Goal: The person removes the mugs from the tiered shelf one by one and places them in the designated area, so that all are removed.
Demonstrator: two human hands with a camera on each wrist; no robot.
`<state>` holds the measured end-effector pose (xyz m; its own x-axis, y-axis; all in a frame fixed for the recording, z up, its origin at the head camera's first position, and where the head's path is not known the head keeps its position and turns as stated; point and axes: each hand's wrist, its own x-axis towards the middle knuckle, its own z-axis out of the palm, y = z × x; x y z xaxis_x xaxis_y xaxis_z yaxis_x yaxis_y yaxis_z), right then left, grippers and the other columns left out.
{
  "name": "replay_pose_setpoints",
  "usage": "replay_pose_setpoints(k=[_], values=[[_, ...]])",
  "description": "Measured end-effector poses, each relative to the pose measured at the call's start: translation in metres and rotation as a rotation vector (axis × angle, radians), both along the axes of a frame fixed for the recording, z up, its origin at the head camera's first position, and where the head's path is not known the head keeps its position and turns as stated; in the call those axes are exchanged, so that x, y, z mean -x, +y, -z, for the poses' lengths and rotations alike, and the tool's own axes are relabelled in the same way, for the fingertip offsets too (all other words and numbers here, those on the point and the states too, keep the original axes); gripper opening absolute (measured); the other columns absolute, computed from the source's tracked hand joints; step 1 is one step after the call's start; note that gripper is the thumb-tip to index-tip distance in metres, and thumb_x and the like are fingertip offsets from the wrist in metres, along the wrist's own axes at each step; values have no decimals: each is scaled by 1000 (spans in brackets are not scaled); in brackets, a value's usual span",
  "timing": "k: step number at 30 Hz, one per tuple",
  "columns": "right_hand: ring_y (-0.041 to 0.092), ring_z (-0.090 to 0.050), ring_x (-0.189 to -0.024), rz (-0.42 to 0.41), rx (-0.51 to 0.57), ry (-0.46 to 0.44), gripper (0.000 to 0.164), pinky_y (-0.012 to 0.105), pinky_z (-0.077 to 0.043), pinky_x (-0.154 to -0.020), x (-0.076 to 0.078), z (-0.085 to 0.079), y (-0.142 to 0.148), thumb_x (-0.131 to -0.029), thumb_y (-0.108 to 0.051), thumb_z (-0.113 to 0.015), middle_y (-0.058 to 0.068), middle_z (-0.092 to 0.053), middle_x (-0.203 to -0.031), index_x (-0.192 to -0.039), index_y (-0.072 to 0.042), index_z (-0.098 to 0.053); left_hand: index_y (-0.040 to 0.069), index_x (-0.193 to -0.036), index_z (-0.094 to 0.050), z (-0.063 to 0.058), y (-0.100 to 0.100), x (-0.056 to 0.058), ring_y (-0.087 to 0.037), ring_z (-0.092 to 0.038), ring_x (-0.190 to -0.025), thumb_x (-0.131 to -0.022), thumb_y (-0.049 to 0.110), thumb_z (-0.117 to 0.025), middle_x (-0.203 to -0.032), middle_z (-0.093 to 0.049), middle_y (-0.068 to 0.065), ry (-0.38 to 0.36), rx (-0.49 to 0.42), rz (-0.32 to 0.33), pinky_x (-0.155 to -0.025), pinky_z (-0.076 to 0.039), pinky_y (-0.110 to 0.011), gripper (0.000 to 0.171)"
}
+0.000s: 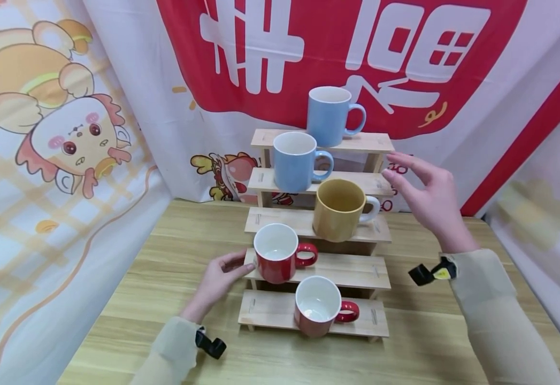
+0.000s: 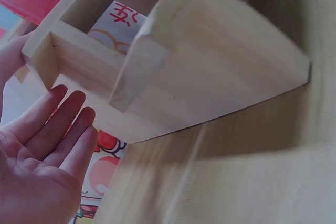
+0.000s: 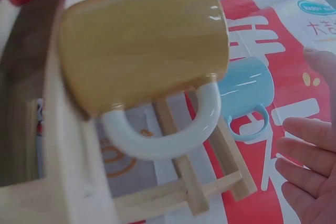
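Note:
A stepped wooden rack [image 1: 337, 269] carries several mugs. On its top step stands a blue mug [image 1: 328, 120], and one step down is another blue mug [image 1: 293, 166]. The middle step bears a yellow mug [image 1: 332, 219] with a white handle. Lower are a red mug [image 1: 277, 264] with white inside and, on the bottom step, a second red-handled mug [image 1: 314, 315]. My left hand [image 1: 222, 278] is at the rack's left edge beside the upper red mug, fingers extended and holding nothing. Right of the upper steps, my right hand [image 1: 426, 192] hovers empty, fingers spread apart from the thumb.
The rack stands on a wood-grain table [image 1: 164, 267]. Behind it hangs a white cloth with a large red printed patch [image 1: 328, 59]. A cartoon-printed cloth [image 1: 58, 133] closes off the left side, and pale cloth [image 1: 544, 214] the right.

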<state>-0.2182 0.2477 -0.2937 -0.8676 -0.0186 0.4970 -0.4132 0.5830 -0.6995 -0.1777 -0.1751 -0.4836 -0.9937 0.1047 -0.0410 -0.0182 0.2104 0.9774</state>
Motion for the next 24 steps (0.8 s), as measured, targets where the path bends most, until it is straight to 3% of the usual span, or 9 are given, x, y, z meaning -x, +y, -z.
replay_pose_setpoints(k=[9,17,24], values=[[19,-48,-134,23,101,-152,57,43,-50,-104,39,-31,-12,-91,-58,-68,-10,-55,-146,-143,-36,-60,6,-129,-68,2,1,0,-26,-62,-119,-87,32,-83,-127,-68,-10,-13,-15,-21,-103,-50,-38,52],[19,-41,-139,-11,220,-307,76,46,-41,-113,78,-57,-25,-82,-66,-71,-10,-49,-152,-149,-34,-53,1,-132,-65,1,1,-4,-28,-62,-120,-89,24,-82,-129,-67,-15,-42,-80,-20,-101,-51,-33,51],[20,-35,-143,-12,261,-408,82,49,-33,-117,102,-65,-38,-79,-71,-70,-11,-44,-156,-151,-36,-49,-3,-139,-57,-2,1,-6,-33,-59,-125,-90,18,-80,-135,-62,-21,-63,-132,34,-102,-50,-33,58]])
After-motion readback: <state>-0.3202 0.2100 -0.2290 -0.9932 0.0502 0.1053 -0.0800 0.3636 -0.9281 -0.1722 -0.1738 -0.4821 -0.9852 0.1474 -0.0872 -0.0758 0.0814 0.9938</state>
